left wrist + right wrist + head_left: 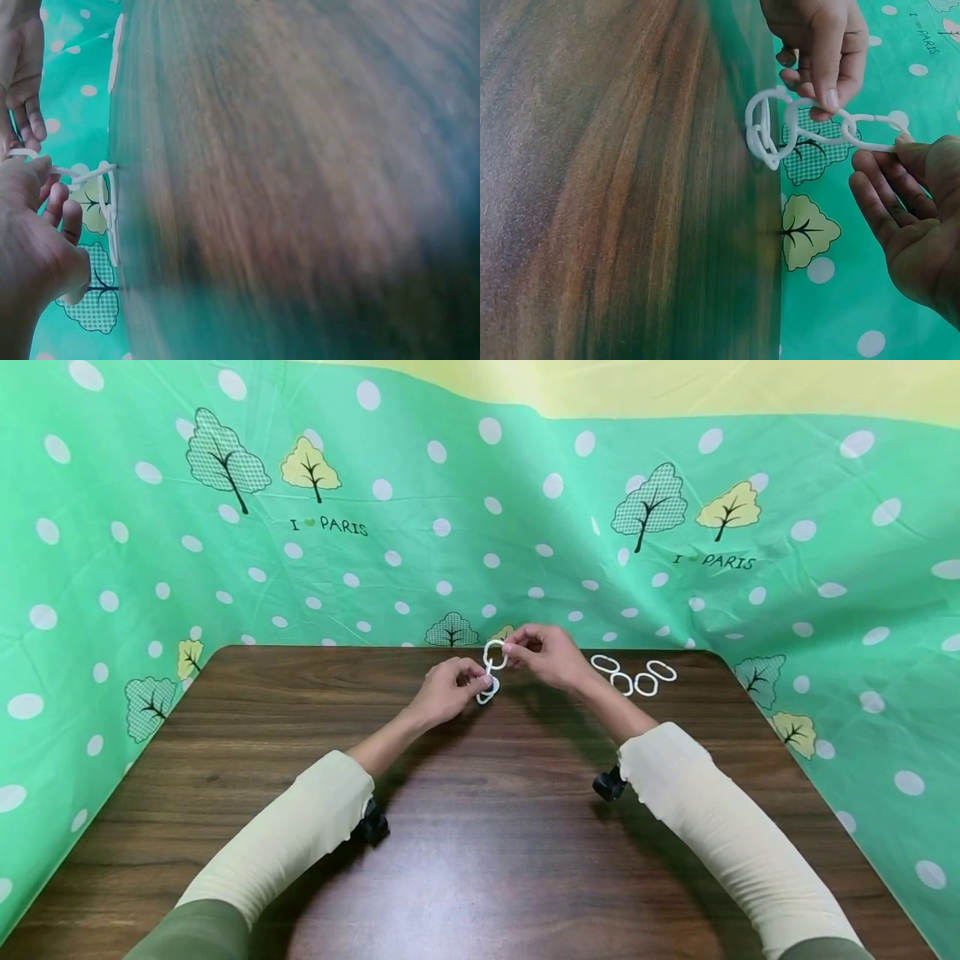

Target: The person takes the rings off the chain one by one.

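Note:
Between the two hands a short chain of white plastic links is held up near the table's far edge. My left hand pinches one link between thumb and finger, with more joined links hanging below it against the wood. The end link passes through the one the left hand holds. My right hand grips that end link at its far side, thumb against fingers, its other fingers loosely bent. Fingertips hide part of both held links. In the left wrist view, the left hand covers part of the chain.
Several more white links lie close together on the dark wooden table, right of the right hand. Whether they are joined is hard to tell. A green dotted curtain with printed trees stands behind the table and along its sides.

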Motion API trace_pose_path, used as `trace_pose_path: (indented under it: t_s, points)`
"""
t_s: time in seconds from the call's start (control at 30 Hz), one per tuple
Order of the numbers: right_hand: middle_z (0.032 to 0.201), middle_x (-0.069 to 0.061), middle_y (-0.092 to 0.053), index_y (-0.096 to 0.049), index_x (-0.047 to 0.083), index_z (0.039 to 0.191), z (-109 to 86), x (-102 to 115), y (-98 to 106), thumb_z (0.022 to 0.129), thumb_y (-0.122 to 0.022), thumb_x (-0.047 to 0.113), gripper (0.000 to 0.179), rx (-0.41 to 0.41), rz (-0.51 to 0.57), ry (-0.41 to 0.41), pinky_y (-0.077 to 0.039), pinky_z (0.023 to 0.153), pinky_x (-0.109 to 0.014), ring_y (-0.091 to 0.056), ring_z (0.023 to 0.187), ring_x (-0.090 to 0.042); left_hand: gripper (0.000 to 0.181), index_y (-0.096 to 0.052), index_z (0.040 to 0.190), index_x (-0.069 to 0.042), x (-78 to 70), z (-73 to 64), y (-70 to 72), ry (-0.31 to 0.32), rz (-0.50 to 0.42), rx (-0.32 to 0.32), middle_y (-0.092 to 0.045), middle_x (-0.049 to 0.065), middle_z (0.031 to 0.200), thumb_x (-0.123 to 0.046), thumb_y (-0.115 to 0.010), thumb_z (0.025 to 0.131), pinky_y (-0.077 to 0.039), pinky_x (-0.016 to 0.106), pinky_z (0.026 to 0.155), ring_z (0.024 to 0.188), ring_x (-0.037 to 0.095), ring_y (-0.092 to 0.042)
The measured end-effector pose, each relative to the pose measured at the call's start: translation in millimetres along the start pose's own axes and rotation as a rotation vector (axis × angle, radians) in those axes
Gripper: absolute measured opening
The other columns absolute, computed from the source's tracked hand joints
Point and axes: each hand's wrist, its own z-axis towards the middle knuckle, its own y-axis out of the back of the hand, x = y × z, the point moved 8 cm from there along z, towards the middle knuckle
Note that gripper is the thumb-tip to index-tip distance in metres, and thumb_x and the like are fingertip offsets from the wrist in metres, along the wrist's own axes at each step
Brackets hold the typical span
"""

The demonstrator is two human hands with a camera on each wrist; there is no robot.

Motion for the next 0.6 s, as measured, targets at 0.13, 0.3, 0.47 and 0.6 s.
trace_pose_path:
  t_s: [0.13, 0.3, 0.47, 0.6]
  points:
    - [0.104, -0.024, -0.082, -0.078, -0.002, 0.117, -2.4, -0.9, -0.9, 0.112, -0.073, 0.016, 0.019, -0.003, -0.011, 0.006, -0.062, 0.078, -0.025, -0.078, 0.095, -0.034, 0.017, -0.081, 0.111, -0.009, 0.1, -1.0, 2.3, 0.020, -0.018, 0.001, -0.071, 0.005, 0.103, -0.026, -0.077, 0.109, -0.052, 0.027, 0.077, 0.082, 0.011, -0.063]
    - [0.105, -0.025, -0.081, -0.077, -0.005, 0.118, -3.5, -2.0, -4.3, 0.112, -0.072, 0.014, 0.020, 0.004, -0.004, 0.010, -0.064, 0.081, -0.031, -0.079, 0.096, -0.035, 0.019, -0.081, 0.109, -0.008, -1.0, -1.5, 4.0, 0.029, -0.035, 0.002, -0.072, 0.005, 0.103, -0.027, -0.076, 0.109, -0.055, 0.029, 0.074, 0.069, 0.010, -0.064]
    - [0.104, -0.024, -0.081, -0.076, -0.006, 0.118, -4.7, -1.2, -8.6, 0.112, -0.072, 0.013, 0.021, 0.013, -0.001, 0.018, -0.062, 0.078, -0.027, -0.079, 0.099, -0.041, 0.022, -0.082, 0.108, -0.009, -0.5, -0.6, 5.0, 0.035, -0.015, -0.011, -0.074, 0.005, 0.104, -0.030, -0.076, 0.109, -0.056, 0.031, 0.080, 0.069, 0.011, -0.065]
    - [0.105, -0.025, -0.080, -0.076, -0.005, 0.116, -6.0, 1.1, -11.6, 0.111, -0.072, 0.010, 0.017, 0.020, 0.011, 0.033, -0.061, 0.077, -0.027, -0.077, 0.089, -0.022, 0.026, -0.083, 0.109, -0.008, 0.3, 0.4, 5.9, 0.032, 0.021, -0.023, -0.076, 0.005, 0.106, -0.033, -0.075, 0.109, -0.054, 0.033, 0.087, 0.086, 0.014, -0.066]
